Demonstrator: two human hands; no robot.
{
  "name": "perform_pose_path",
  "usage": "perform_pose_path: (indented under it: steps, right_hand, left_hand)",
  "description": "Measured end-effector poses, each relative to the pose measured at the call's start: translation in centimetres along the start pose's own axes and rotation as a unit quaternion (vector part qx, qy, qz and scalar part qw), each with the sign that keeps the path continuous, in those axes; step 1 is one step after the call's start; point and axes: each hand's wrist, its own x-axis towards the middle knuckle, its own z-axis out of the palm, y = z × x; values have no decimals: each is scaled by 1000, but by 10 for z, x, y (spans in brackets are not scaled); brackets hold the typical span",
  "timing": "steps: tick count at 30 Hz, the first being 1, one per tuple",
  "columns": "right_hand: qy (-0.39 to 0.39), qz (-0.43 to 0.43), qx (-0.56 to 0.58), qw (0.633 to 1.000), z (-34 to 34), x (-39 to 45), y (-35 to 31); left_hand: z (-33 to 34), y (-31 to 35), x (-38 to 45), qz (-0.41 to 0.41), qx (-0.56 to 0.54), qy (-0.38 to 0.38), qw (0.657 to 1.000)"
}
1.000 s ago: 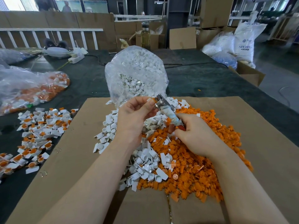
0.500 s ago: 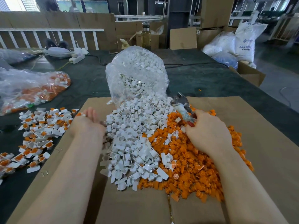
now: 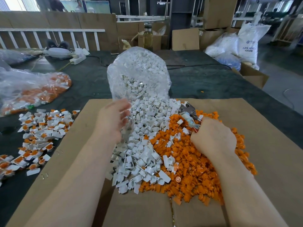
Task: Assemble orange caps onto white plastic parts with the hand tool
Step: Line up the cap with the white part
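A fair batch looks finished: a scattered pile of white plastic parts already fitted with orange caps [image 3: 35,136] lies on the dark worktop [image 3: 205,82] toward its left edge, beside the flat brown cardboard sheet [image 3: 270,145]. Far more seems left to do. On the cardboard, near the middle of the worktop, a large heap of loose white plastic parts [image 3: 147,133] spills from a clear plastic bag [image 3: 137,71] standing at the sheet's far edge, and touching it on the right is an equally large heap of small orange plastic caps [image 3: 196,174]; a few white pieces lie mixed into the orange.

The white parts are small, with a round socket and a flat tab; the caps are small moulded pieces, too fine to describe further.

The left hand [image 3: 113,118] hovers blurred over the left side of the white heap, fingers spread and relaxed, holding nothing I can see. The right hand [image 3: 213,138] rests on the orange heap with its grip closed round the handle of the metal hand tool [image 3: 188,112], whose head points toward the far edge.
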Motion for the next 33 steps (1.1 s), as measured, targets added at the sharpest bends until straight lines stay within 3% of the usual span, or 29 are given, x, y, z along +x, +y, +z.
perform_pose_path:
  steps: [2,4,6,8,10,20,27,33]
  right_hand:
    - [-3,1,4,1000,3,1,1]
    - [-8,1,3,1000,5,3,1]
    - [-16,2,-2,1000,6,5,2]
    - [-18,4,-21,1000,6,5,2]
    - [-18,1,-47,999,6,4,2]
    - [-3,-14,-37,999,4,3,0]
    - [5,-10,24,1000,0,4,-2]
    - [22,-40,159,986,-3,5,-5]
  left_hand:
    - [10,-12,-6,77,247,-75,963]
    - [17,-30,-8,162,432,-136,877]
    - [23,-39,-10,233,554,-145,786]
    - [24,-43,-12,278,607,-151,729]
    - [24,-43,-14,288,612,-159,719]
    - [25,-37,-18,294,582,-149,744]
    - [26,-35,-21,355,614,-193,678]
    - [27,-40,-20,361,589,-156,706]
